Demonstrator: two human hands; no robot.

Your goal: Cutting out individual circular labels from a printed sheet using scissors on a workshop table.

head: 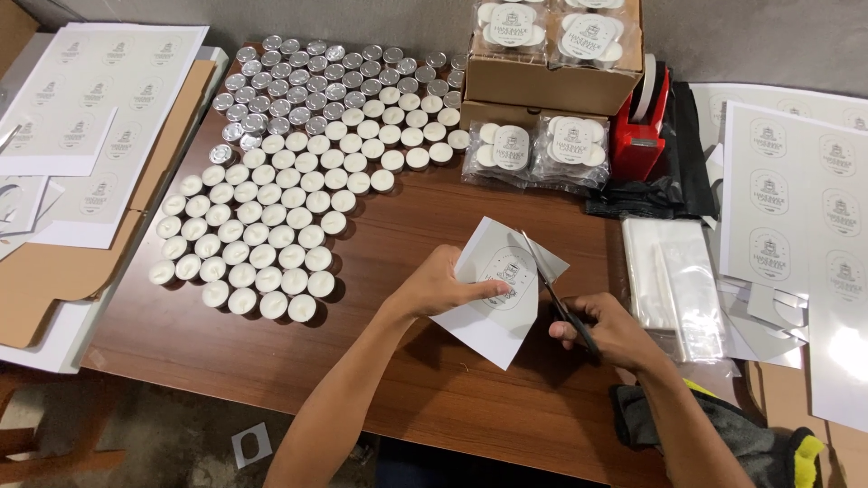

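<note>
Two hands (443,287), one pair of scissors (553,291), one red tape dispenser (640,126), four packed candle bags (570,149).

Two bare forearms and hands (434,287), no sleeves, rings or gloves

- The place looks like a small home workshop for packing handmade candles, set up on a dark brown wooden table (380,361).
- Rows of small white tealight candles (262,244) cover the table's left half, with silver metal-cupped ones (316,81) behind them.
- Clear plastic packets of four candles (533,149) lie beside an open brown cardboard box (542,81) holding more.
- White printed label sheets (796,199) lie at both sides.
- A red tape dispenser (640,136) and a stack of clear plastic bags (674,280) stand near the box.
- Flattened brown cardboard (54,271) rests at the left edge.
</note>
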